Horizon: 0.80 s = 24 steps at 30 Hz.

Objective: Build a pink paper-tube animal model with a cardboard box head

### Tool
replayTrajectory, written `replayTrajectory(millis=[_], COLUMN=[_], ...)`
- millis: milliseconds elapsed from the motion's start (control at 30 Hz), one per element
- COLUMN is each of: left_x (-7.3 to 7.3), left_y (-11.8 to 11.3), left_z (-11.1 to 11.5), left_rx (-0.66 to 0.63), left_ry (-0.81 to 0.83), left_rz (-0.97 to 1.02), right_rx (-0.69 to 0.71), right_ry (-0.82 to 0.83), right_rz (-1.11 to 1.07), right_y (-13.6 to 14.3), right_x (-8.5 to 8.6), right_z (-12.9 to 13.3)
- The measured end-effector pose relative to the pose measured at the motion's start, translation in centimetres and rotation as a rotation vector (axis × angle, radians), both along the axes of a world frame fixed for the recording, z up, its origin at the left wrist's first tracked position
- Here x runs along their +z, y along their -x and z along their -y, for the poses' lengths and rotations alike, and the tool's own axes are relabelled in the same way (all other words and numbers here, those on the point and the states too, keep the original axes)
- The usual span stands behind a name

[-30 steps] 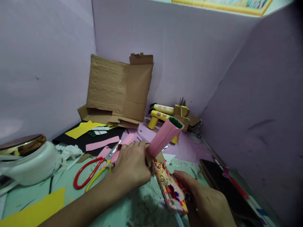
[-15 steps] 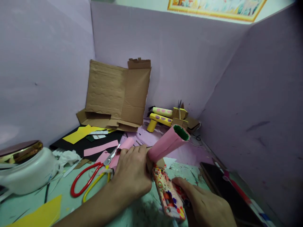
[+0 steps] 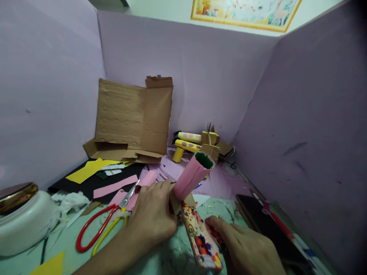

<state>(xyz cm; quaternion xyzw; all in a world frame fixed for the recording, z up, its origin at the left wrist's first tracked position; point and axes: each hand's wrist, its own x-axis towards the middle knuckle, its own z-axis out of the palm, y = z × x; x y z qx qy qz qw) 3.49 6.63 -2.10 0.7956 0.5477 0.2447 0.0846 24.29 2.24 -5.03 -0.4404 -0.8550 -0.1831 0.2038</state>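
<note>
My left hand (image 3: 155, 212) is closed around a piece of brown cardboard (image 3: 173, 202). From that cardboard a pink paper-covered tube (image 3: 190, 177), green inside, stands up tilted to the right. My right hand (image 3: 243, 244) grips a flower-patterned hot glue gun (image 3: 200, 238), its front end at the cardboard below the tube. The exact nozzle contact is hard to see. Just left of my left hand lie red-handled scissors (image 3: 99, 227), with a yellow-handled pair (image 3: 107, 235) partly under them. A second pink roll (image 3: 149, 178) sits behind my left knuckles.
An opened cardboard box (image 3: 132, 118) leans on the back wall. Yellow spotted tube figures (image 3: 187, 145) lie right of it. Paper scraps (image 3: 86, 172) cover a black sheet. A white rounded container (image 3: 25, 225) stands at left, a dark flat object (image 3: 263, 225) at right.
The view has shifted slightly, moving most things left in the picture. The pink tube now stands a little more upright. Both hands keep their holds.
</note>
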Motion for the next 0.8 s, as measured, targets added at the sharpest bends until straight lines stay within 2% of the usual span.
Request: replayTrajectory(millis=[200,433,800], left_x=[0.2,0.8,0.9], left_y=[0.0,-0.1,0.0], left_z=[0.1,0.2,0.1], left_rx=[-0.036,-0.071,-0.124], left_ry=[0.017,0.043,0.042], left_rz=[0.019,0.024,0.072], right_rx=[0.027,0.029,0.018], right_ry=[-0.08,-0.094,-0.004], right_rz=[0.004,0.054,0.112], right_y=[-0.2,-0.4,-1.2], right_x=[0.9,1.5,1.9], right_z=[-0.1,-0.1,-0.1])
